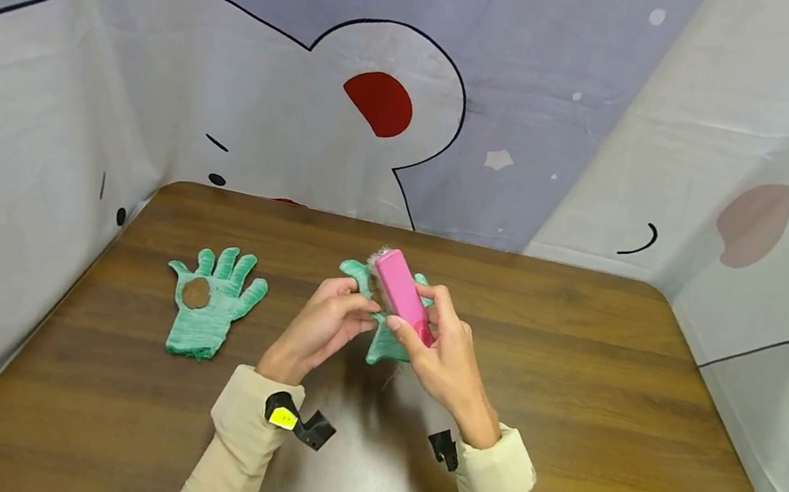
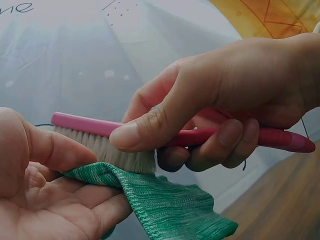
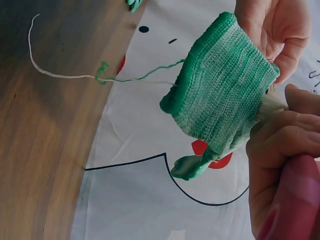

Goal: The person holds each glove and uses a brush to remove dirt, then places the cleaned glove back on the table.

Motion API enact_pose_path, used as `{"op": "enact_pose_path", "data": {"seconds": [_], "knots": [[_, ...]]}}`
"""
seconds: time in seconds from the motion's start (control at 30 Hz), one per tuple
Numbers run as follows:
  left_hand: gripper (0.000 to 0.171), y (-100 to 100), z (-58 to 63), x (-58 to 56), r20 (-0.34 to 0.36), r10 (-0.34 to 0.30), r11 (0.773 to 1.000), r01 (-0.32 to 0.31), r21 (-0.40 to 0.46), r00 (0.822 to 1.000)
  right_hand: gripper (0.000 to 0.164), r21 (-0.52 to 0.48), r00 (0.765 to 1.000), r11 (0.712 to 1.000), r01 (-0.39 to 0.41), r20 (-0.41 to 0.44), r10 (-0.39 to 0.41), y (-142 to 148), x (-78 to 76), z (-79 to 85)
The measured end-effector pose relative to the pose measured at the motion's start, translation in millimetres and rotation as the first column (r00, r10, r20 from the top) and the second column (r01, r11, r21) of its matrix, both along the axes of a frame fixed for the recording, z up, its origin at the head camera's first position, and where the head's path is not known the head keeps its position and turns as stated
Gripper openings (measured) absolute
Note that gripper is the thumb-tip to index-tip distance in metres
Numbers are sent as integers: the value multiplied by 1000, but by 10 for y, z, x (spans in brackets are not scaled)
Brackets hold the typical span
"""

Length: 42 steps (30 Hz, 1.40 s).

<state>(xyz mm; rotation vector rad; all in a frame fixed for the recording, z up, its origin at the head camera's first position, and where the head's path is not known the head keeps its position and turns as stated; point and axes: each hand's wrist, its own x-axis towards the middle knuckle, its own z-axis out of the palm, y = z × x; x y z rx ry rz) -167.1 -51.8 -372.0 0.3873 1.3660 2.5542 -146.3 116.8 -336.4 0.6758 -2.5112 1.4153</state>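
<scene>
A pink brush (image 1: 403, 293) with pale bristles (image 2: 112, 150) is gripped by my right hand (image 1: 450, 359), its thumb lying along the brush's side. Beneath the bristles is a green knitted glove (image 1: 388, 348), held up off the table. My left hand (image 1: 326, 322) pinches this glove between thumb and fingers, as the left wrist view shows. The bristles touch the glove's fabric close to my left thumb. Part of a brown patch shows behind the brush in the head view; the rest is hidden. From the glove's cuff hangs a loose thread (image 3: 60, 76), white and green.
A second green glove (image 1: 201, 331) lies flat on the left of the wooden table (image 1: 606, 410), fingers pointing away, with a round brown patch (image 1: 195, 293) on it. Printed fabric (image 1: 272, 94) stands around the table's back and sides.
</scene>
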Motion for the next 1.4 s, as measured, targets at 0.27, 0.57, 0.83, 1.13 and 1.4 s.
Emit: {"op": "enact_pose_path", "data": {"seconds": [0.27, 0.57, 0.83, 1.13, 1.4], "knots": [[19, -88, -12, 0, 27, 32, 999, -32, -11, 999, 42, 1, 999, 1000, 8, -37, -8, 37, -149, -243], [26, -110, -15, -32, 52, 14, 999, -16, 38, 999, 41, 35, 995, 999, 27, -96, -23, 56, -169, -240], [25, -96, -10, -35, 66, 23, 999, -25, 34, 998, 41, 48, 997, 998, 47, -60, -44, 113, -186, -238], [27, -107, -10, -27, 65, 18, 998, -21, 56, 998, 39, 71, 999, 996, 54, -7, -54, 151, -194, -197], [26, -101, -28, -26, 84, 4, 996, -11, 85, 996, 36, 86, 998, 994, 66, 16, -68, 182, -186, -180]]}}
